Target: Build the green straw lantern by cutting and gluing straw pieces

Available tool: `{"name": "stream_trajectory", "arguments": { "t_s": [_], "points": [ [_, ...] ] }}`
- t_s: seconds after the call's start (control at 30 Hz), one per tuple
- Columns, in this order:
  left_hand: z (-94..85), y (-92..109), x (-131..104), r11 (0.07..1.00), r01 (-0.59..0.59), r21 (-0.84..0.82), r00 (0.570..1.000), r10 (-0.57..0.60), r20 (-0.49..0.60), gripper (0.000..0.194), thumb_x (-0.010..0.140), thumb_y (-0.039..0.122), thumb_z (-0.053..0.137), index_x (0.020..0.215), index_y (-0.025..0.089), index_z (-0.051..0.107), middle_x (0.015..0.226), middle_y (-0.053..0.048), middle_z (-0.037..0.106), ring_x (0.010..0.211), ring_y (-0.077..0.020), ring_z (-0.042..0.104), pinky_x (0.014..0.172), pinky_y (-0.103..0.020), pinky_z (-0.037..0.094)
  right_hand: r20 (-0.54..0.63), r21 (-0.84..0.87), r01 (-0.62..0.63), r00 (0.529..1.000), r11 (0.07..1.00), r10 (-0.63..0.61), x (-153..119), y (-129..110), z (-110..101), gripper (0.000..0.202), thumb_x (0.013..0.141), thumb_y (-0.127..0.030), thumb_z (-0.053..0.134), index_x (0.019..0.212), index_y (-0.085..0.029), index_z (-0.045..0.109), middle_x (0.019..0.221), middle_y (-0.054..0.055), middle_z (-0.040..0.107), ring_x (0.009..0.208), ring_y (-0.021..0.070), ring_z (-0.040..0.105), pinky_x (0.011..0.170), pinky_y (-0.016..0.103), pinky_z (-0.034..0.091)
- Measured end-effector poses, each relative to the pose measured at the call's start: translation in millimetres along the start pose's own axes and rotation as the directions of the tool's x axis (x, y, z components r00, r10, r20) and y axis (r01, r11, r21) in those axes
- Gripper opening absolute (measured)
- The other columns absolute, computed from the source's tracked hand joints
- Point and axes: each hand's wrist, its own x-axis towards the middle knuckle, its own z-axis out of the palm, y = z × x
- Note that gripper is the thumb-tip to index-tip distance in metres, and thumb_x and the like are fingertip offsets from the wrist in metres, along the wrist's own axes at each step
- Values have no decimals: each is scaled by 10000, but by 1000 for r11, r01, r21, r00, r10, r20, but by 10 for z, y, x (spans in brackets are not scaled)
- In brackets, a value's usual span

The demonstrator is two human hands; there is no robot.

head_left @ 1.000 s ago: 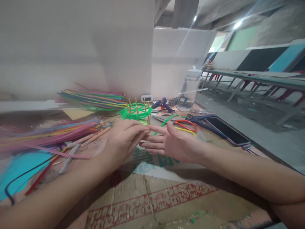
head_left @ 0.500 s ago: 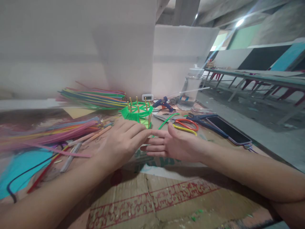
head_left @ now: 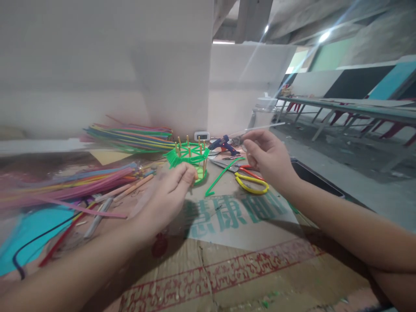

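Observation:
My left hand (head_left: 178, 187) is closed, thumb pressed against curled fingers, in front of a green craft frame (head_left: 189, 151) with upright wooden sticks. Whatever it may hold is hidden. Higher and to the right, my right hand (head_left: 268, 158) hovers with its fingers bent in toward the thumb, contents not visible. It is beside a blue glue gun (head_left: 223, 145) and partly covers scissors (head_left: 251, 184) with red and yellow handles. A bent green pipe cleaner (head_left: 222, 177) lies between the hands.
Bundles of coloured pipe cleaners (head_left: 130, 136) lie at the left and back. A small white digital device (head_left: 202, 136) stands by the wall. A clear container (head_left: 264, 110) is behind my right hand, and a phone (head_left: 320, 180) lies partly under my right forearm. Printed cardboard (head_left: 208, 277) covers the front.
My hands have moved apart. The right has risen up and to the right, its fingers going from outstretched to curled; the left has closed and drawn slightly back.

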Motion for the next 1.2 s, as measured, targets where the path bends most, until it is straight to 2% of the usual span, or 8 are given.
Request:
{"name": "stream_trajectory", "arguments": {
  "t_s": [0.13,0.27,0.37,0.53,0.67,0.9,1.07,1.2],
  "points": [
    [25,-11,36,990,74,-116,997,-72,22,276,979,372,449,780,193,518,747,21,484,721,-135,468,664,-250,384,160,-204,223,968,953,-192,-102,-77,28,218,897,-291,665,1102,-218,648,748,-24,583,548,85,505,477,223,409],
    [90,-5,2,953,178,-245,981,-153,120,231,898,389,597,798,181,589,755,12,564,724,-139,525,676,-255,431,545,-284,544,769,789,-334,-327,-97,169,320,919,-278,655,1235,-231,665,833,19,654,692,127,570,628,262,482],
    [184,-46,-66,911,227,-345,965,-162,207,252,829,419,681,796,174,631,778,-11,646,747,-159,589,705,-282,480,608,-192,617,685,763,-401,-475,-51,261,321,958,-265,600,1271,-236,664,865,41,677,729,135,602,645,256,497],
    [260,-131,-90,907,224,-355,960,-143,239,300,792,481,706,822,186,665,813,-32,697,765,-180,639,708,-303,520,540,-133,460,776,878,-325,-492,-61,276,121,920,-267,654,969,-232,760,827,35,725,754,146,664,685,273,525],
    [223,-173,-49,962,151,-226,982,-120,145,340,954,455,516,1079,194,696,952,-69,733,857,-188,670,746,-314,548,396,-106,94,917,990,-45,-362,-159,253,166,841,-293,737,729,-186,678,661,-11,659,573,101,581,548,239,470],
    [296,-217,-100,936,147,-318,965,-66,253,354,959,397,521,1231,225,669,1155,-83,733,1027,-220,684,873,-365,555,474,123,-275,860,954,187,-352,-132,320,241,885,-342,664,732,-164,608,679,0,688,540,84,599,516,224,505],
    [286,-155,-113,882,231,-410,934,-83,348,373,875,505,644,1096,217,728,1100,-66,747,1087,-254,664,950,-393,523,450,4,-146,884,989,128,-458,-84,361,146,866,-299,689,790,-175,679,820,24,701,566,83,578,496,223,469],
    [279,-155,-102,807,314,-500,929,-153,336,422,859,577,641,1032,211,762,1098,-75,753,1074,-255,668,967,-396,504,474,-68,73,880,995,-32,-527,-58,373,55,860,-242,702,816,-208,709,1154,58,677,905,148,650,675,263,517]
  ]
}}
